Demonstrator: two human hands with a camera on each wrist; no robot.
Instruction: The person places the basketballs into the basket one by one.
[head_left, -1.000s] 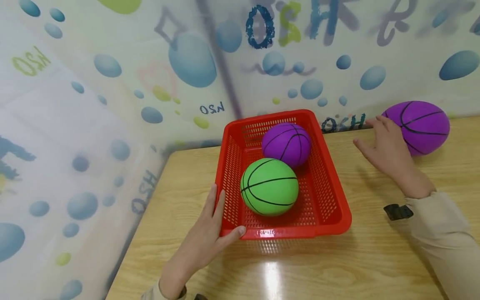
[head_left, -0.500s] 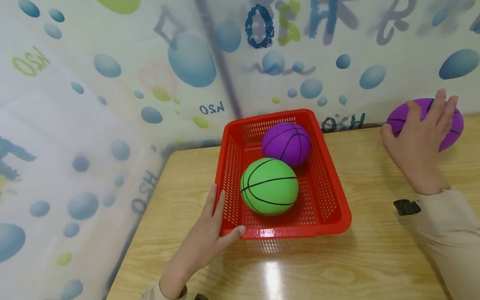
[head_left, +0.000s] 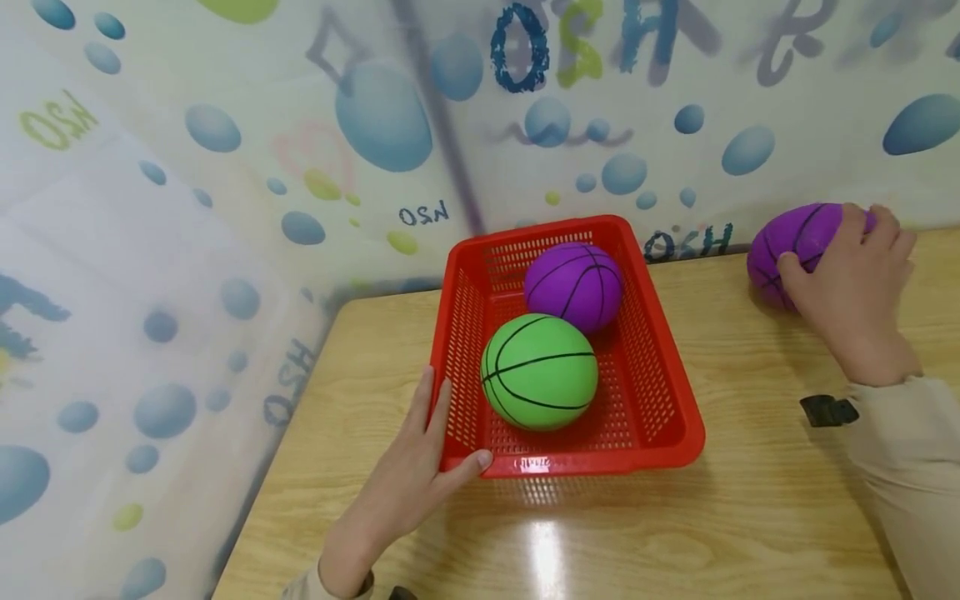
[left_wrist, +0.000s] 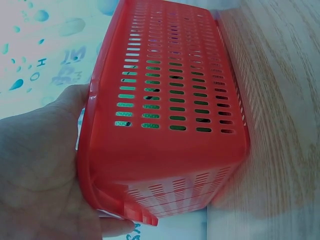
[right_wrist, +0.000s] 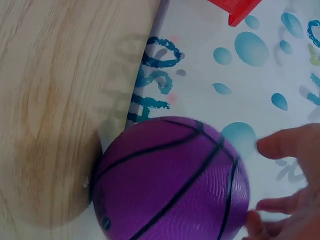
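Head view: A right hand, fingers spread, reaches over a round purple ball with black seams on the desk. Well left of those fingers, a red basket holds a green ball and a second purple ball. The left hand touches its near corner, fingers straight and apart, beside illegible rim lettering; "OSH" marks the wall. Left wrist view: Slotted red plastic adjoins the fingers. Right wrist view: The purple ball sits left of parted fingers.
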